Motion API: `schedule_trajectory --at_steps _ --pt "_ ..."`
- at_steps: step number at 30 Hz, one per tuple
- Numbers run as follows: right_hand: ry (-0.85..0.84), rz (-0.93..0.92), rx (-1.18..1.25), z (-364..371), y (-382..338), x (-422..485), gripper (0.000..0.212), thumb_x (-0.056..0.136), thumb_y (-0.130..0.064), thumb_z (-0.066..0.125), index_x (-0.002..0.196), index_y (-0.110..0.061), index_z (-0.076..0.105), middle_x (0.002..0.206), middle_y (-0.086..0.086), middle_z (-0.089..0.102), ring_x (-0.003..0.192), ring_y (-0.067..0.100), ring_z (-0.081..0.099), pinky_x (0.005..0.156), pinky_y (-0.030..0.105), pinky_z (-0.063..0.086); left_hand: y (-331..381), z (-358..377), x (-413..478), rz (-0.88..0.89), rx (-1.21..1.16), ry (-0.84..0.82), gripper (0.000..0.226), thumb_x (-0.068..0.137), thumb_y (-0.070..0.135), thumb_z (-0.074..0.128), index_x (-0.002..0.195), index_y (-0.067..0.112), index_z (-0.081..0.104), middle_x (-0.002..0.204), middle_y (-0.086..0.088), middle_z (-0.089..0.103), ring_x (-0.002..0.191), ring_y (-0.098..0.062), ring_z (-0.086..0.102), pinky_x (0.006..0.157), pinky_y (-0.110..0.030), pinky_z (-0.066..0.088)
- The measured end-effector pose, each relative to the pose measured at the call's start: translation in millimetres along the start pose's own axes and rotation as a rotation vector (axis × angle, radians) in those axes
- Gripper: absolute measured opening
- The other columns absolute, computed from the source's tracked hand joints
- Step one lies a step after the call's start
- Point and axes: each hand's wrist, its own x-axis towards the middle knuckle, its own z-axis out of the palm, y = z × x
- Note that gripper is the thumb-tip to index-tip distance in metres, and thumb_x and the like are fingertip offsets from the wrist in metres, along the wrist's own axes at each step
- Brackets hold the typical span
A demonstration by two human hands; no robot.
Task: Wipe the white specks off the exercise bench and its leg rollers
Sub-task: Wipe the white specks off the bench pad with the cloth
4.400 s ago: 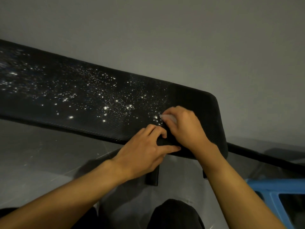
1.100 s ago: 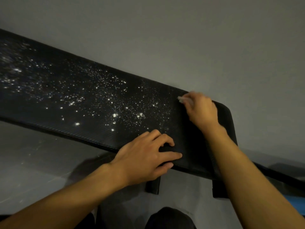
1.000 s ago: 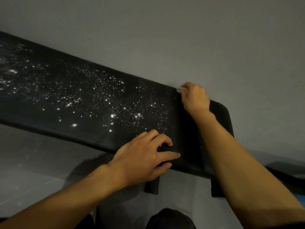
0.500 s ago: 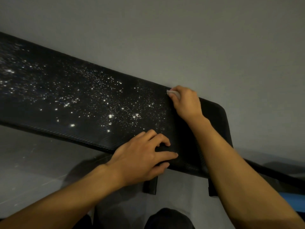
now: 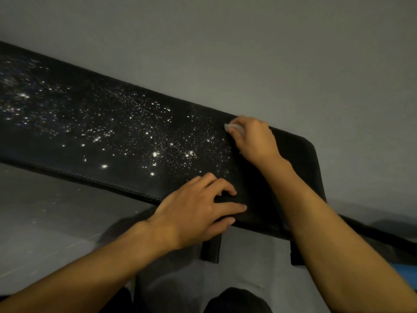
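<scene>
A black padded exercise bench [image 5: 117, 154] slants across the view from upper left down to lower right, its cover showing a fine woven texture. White specks [image 5: 155, 153] are scattered thickly over the left and middle of the pad, with brighter clusters near the middle and a few larger dots toward the near edge; the strip at the right end, past the two hands, looks dark and almost free of them. The right hand [image 5: 252, 141] sits at the far edge of the pad, right where the speckled area ends, its fingers curled down around a small whitish wipe [image 5: 234, 128] that it presses against the cover; only a corner of the wipe sticks out past the knuckles, so it may be a cloth or a folded tissue, and the view does not settle which. The left hand [image 5: 198, 208] rests over the near edge of the bench just below and left of the right forearm, holding nothing, with its fingers spread and their tips pressed on the pad, the first two bent and the others lying straighter along the edge. Under the pad two short black supports [image 5: 211, 251] hang down, and a black bar [image 5: 374, 233] runs off to the right. Behind the bench is a plain grey wall [image 5: 225, 41]; below it, a grey floor [image 5: 45, 222] with pale scuffs. A sliver of something blue [image 5: 407, 271] shows at the right edge, and the person's dark-clad knee [image 5: 237, 301] fills the bottom middle.
</scene>
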Motion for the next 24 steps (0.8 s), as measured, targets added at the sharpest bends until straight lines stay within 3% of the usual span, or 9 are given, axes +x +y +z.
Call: schedule_trajectory --at_steps 5,8,11,18,24 --pt "0.037 -0.138 -0.075 -3.2 -1.5 -68.9 0.033 0.097 -0.048 0.050 0.121 -0.029 0.064 0.110 -0.007 0.065 0.094 0.008 0.063 0.079 0.037 0.058 0.8 0.4 0.5 0.000 0.015 -0.004 0.034 0.100 0.046 0.058 0.132 0.039 0.066 0.128 0.003 0.059 0.103 -0.018 0.053 0.080 -0.036 0.051" --pt "0.028 -0.055 -0.100 -1.9 -2.1 -32.3 0.029 0.098 -0.044 0.056 0.122 -0.029 0.064 0.113 -0.003 0.066 0.098 0.013 0.064 0.080 0.041 0.058 1.4 2.0 1.0 -0.003 0.016 -0.008 0.034 0.100 0.046 0.056 0.132 0.039 0.066 0.128 0.003 0.059 0.103 -0.018 0.053 0.079 -0.037 0.051" --pt "0.079 0.025 -0.092 4.1 -8.2 -4.2 0.028 0.100 -0.038 0.059 0.125 -0.025 0.064 0.116 0.001 0.068 0.102 0.017 0.065 0.079 0.036 0.056 1.6 1.5 0.5 -0.012 0.019 -0.025 0.034 0.101 0.047 0.053 0.132 0.040 0.065 0.130 0.004 0.058 0.104 -0.018 0.053 0.080 -0.037 0.051" --pt "0.012 -0.174 -0.094 -1.2 -5.0 -58.0 0.028 0.100 -0.042 0.056 0.122 -0.029 0.064 0.111 -0.005 0.064 0.094 0.011 0.063 0.077 0.037 0.057 3.5 -2.2 -0.6 -0.024 0.035 -0.036 0.036 0.103 0.048 0.049 0.135 0.041 0.063 0.131 0.005 0.058 0.106 -0.017 0.052 0.083 -0.034 0.049" --pt "0.064 -0.019 -0.112 7.4 -16.7 -7.6 0.027 0.101 -0.038 0.058 0.124 -0.024 0.065 0.114 0.001 0.067 0.102 0.019 0.065 0.080 0.040 0.057 3.9 -3.3 0.8 -0.019 0.035 -0.046 0.037 0.102 0.048 0.050 0.135 0.040 0.064 0.130 0.005 0.058 0.104 -0.017 0.052 0.082 -0.037 0.051"
